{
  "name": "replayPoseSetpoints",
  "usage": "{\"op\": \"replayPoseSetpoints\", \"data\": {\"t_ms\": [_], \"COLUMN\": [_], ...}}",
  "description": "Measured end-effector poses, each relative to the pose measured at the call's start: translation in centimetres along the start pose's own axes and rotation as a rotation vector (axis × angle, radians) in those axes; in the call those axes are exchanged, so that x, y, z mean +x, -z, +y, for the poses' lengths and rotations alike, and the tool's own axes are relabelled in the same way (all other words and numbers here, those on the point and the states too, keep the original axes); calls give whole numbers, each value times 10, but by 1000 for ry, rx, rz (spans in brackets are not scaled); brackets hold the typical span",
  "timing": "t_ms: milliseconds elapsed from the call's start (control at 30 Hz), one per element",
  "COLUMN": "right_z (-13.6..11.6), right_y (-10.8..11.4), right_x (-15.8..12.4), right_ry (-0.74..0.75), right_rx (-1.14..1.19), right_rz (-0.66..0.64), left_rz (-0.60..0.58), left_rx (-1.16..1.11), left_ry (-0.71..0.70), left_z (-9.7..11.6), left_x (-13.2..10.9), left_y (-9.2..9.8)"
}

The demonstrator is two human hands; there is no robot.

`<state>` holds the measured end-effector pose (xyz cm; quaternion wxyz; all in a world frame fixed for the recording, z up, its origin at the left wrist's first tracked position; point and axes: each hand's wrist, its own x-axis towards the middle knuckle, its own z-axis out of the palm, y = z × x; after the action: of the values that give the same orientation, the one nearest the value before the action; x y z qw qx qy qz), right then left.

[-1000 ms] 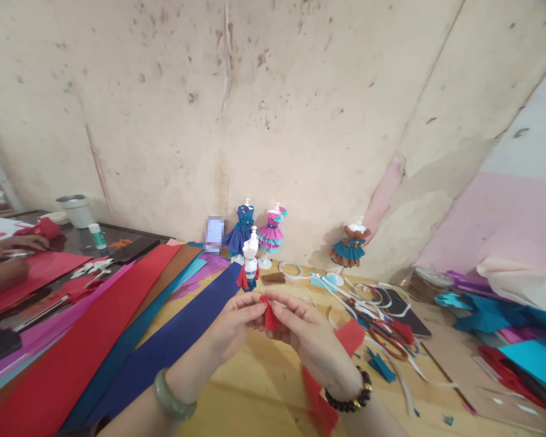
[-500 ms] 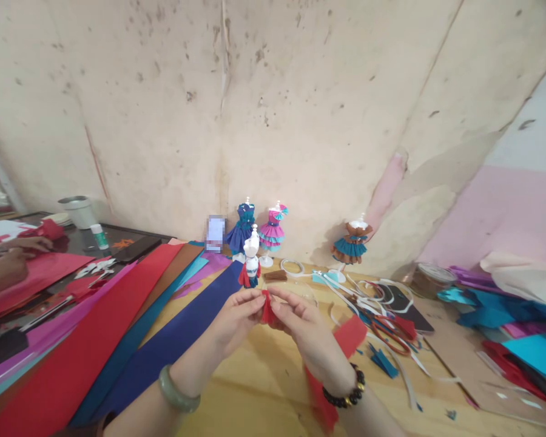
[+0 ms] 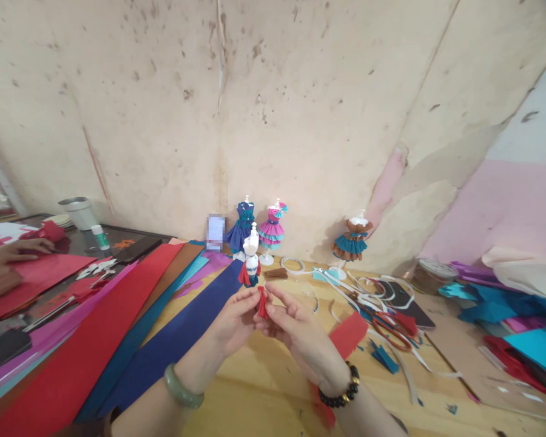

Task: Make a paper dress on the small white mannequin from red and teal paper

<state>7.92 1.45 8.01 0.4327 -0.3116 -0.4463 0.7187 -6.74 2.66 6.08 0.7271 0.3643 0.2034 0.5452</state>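
Between my two hands is a small gathered piece of red crepe paper (image 3: 262, 303), narrow at the top and pleated below. My left hand (image 3: 237, 315) pinches its left edge near the top. With thumb and fingers, my right hand (image 3: 291, 318) holds its right side and lower end. Just beyond my fingertips stands a white mini mannequin (image 3: 252, 243) with red and dark blue pleated paper around its lower part. A red paper strip (image 3: 348, 335) lies partly under my right forearm.
Dressed mannequins in blue (image 3: 244, 224), pink (image 3: 272, 227) and brown-teal (image 3: 351, 237) stand by the wall. Scissors (image 3: 391, 331) and white strips lie at right. Long coloured paper sheets (image 3: 104, 315) spread leftward. Another person's hands (image 3: 13, 261) rest on red paper at far left.
The red piece has tilted and shows more of its length. My right fingers have shifted lower on it and spread slightly. The view has moved a little.
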Motion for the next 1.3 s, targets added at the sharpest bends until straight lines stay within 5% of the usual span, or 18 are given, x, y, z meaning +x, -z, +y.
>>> {"op": "replayPoseSetpoints", "data": {"t_ms": [333, 467, 633, 800, 933, 1067, 1200, 1300], "right_z": [2, -10, -27, -7, 13, 32, 46, 39], "right_y": [-2, 6, 38, 91, 127, 140, 146, 150], "right_x": [0, -5, -27, -64, -101, -123, -129, -133], "right_ry": [2, 9, 159, 262, 284, 404, 488, 403], "right_rx": [-7, -118, -403, -882, -1394, -1782, -1937, -1890], "right_rz": [-17, 7, 142, 374, 287, 160, 56, 50], "left_rz": [98, 271, 381, 410, 396, 329, 336, 352], "left_rx": [59, 34, 4, -10, -11, 82, 185, 238], "left_ry": [18, -54, -157, -134, -118, -128, -94, -53], "left_z": [2, 2, 2, 2, 4, 5, 6, 6], "left_x": [-3, 0, 4, 3, 3, 1, -2, -4], "left_y": [-5, -7, -9, -12, -15, -19, -22, -22]}}
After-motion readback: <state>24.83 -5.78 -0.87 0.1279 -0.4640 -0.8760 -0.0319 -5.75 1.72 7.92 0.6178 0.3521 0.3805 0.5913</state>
